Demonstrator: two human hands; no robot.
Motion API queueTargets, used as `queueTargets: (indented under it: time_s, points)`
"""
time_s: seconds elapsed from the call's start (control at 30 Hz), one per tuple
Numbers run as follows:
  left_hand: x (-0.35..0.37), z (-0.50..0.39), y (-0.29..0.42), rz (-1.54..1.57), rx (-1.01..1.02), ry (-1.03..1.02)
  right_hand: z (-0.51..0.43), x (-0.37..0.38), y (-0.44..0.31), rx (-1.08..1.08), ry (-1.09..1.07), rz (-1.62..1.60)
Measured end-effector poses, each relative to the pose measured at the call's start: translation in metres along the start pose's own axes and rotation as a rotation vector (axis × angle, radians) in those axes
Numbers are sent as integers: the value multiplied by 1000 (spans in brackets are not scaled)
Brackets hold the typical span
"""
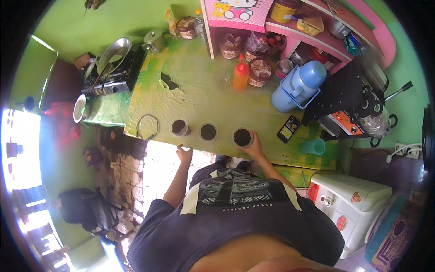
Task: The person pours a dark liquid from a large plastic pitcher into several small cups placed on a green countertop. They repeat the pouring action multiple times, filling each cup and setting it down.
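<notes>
Three clear cups with dark contents stand in a row along the table's near edge: a left cup (179, 128), a middle cup (207, 132) and a right cup (242, 137). My right hand (254, 147) curls around the right side of the right cup; its fingers are partly hidden. Just off the table edge, below the left cup, my left hand (184, 153) holds nothing, its thumb and fingers apart. A dark loop (148, 126), perhaps a cord or band, lies left of the cups. Whether the dark contents are liquid or powder I cannot tell.
Right of the cups lie a smartphone (288, 129) and a teal cup (313, 146). Farther back stand a blue thermos jug (299, 86), an orange squeeze bottle (240, 76) and a brown tub (260, 72). A cup-sealing machine (346, 120) is at right, a stove (110, 76) at far left.
</notes>
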State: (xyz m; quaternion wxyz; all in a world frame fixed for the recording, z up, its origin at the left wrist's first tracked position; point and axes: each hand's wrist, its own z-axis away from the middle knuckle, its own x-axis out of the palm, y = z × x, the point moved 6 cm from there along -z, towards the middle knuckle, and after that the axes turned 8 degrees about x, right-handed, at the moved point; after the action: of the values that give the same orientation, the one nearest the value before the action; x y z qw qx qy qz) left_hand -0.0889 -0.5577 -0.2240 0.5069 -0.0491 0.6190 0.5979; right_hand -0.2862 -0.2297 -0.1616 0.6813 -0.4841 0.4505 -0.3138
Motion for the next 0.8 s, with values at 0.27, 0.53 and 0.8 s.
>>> queueTargets:
  time_s: [0.27,0.53,0.8]
  points:
    - [14,20,38,106,163,-164,-5,11,-37,6,-7,-12]
    - [19,20,65,128,216,-257,1,12,-35,-41,85,-10]
    - [30,24,72,171,194,-300,21,-1,-15,-28,177,15]
